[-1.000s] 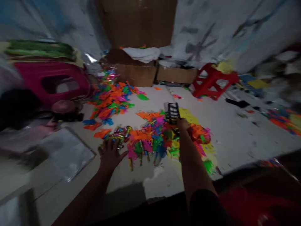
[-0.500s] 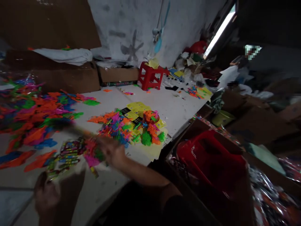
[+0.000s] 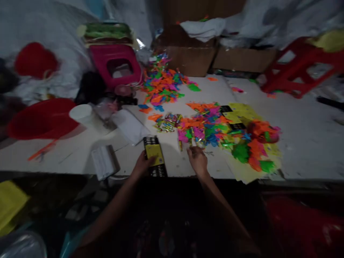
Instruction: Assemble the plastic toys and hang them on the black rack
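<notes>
In the head view my left hand (image 3: 142, 165) is closed on the side of a black openwork plastic strip (image 3: 156, 172) with a yellow paper card (image 3: 154, 154) across its middle. My right hand (image 3: 198, 159) is over the white table, fingers drawn together at the near edge of a pile of bright plastic pieces (image 3: 212, 123). A small yellowish piece shows by its fingertips; whether they grip it is unclear. Between the hands and farther back lie small shiny wrapped tubes (image 3: 168, 122).
A bigger heap of coloured pieces (image 3: 163, 84) lies at the back, before a cardboard box (image 3: 185, 59). Yellow sheets (image 3: 243, 111) are at right, under pieces. A red stool (image 3: 303, 68), pink stool (image 3: 115, 64), white cup (image 3: 83, 114) and red basin (image 3: 45, 118) stand around. The table's front edge is close.
The view has swung left. My left hand now holds the black strip with the yellow card. My right hand, blurred while reaching over the pieces before, is now at the pile's near edge.
</notes>
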`<state>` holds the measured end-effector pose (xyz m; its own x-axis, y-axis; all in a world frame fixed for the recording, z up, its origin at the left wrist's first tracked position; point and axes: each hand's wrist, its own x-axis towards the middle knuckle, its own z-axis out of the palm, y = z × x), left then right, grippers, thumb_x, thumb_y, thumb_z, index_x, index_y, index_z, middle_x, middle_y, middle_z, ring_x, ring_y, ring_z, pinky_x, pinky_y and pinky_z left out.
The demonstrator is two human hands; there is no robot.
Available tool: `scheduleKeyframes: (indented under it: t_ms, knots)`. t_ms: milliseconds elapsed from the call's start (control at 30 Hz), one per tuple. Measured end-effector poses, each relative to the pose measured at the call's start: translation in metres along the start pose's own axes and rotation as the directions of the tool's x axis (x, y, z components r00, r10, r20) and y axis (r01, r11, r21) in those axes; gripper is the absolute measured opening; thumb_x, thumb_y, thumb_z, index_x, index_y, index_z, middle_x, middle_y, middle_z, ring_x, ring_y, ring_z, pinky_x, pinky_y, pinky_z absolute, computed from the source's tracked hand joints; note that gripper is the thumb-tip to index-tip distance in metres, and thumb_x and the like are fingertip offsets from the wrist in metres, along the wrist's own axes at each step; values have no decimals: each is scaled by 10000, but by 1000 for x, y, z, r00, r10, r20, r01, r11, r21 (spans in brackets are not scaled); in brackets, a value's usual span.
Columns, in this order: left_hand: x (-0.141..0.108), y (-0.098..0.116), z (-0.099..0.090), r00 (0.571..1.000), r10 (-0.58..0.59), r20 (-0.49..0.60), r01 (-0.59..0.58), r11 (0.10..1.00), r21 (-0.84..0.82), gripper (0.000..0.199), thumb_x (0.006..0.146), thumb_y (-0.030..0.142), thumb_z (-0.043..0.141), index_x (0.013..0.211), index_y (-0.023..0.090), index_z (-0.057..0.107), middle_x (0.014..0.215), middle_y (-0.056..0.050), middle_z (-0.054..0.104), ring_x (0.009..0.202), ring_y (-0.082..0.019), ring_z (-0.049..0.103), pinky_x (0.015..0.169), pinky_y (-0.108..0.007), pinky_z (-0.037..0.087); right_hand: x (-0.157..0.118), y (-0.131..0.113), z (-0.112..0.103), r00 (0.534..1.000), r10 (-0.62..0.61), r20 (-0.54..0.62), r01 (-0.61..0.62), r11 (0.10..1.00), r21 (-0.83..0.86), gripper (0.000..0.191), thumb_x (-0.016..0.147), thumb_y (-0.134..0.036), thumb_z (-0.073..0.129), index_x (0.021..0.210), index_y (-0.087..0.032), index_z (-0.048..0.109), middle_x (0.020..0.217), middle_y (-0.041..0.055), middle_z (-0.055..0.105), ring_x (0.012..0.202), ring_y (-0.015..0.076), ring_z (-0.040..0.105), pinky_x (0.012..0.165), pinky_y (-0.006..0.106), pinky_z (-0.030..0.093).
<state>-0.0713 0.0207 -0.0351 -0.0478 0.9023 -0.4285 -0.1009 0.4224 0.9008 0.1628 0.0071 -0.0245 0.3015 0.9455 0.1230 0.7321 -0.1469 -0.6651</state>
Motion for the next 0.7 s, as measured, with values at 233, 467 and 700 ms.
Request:
scheduleKeyframes:
  t_ms: [233,467,700]
  knots:
    - [-22,31,22,943,333,-7,-210,612,762,574,783,342,522,1292,121,374,1104,-183,589,987,-313,565,820,-433,452,25,-15,25,983,111,145,-58,942,-329,342,741,-476,535,886,-177,616,914,106,653,815,221,612,665,297,416]
    - [-40,0,74,912,249,326,-400,356,845,446,844,407,410,1227,187,471,1172,-145,509,1013,-241,545,846,-365,449,22,-1,21,1000,-8,2,8,990,138,311,809,-428,442,768,-163,599,719,58,644,664,169,599,629,277,445]
    - [-12,-1,61,869,412,273,-492,771,405,276,776,338,550,975,163,628,923,-62,651,851,-182,593,785,-292,466,-20,-13,24,928,-339,153,302,926,226,131,777,-321,510,829,-282,624,854,53,643,832,218,597,749,371,473]
